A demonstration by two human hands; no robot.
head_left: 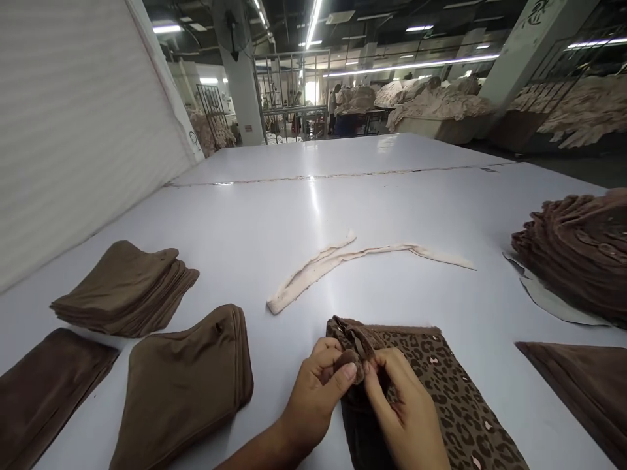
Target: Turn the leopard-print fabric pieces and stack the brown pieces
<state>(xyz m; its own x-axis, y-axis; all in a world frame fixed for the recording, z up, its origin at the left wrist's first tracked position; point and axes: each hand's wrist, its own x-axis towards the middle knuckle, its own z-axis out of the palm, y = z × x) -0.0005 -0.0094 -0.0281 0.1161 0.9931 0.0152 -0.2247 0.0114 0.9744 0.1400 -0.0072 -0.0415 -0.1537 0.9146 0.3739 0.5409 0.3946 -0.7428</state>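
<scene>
The bottom edge cuts off the leopard-print cloth, the right edge the fluffy brown pile.

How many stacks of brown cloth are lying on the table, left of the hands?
3: the farthest stack, the dark stack cut by the picture's edge, and the stack nearest the left hand. Others may lie out of view.

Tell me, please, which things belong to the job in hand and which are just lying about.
Job in hand:
- brown leopard-print fabric, handled by left hand and right hand

Apparently lying about:
- narrow cream fabric strip
- two olive-brown folded fabric stacks
- several dark-brown fabric stacks, left and right
</scene>
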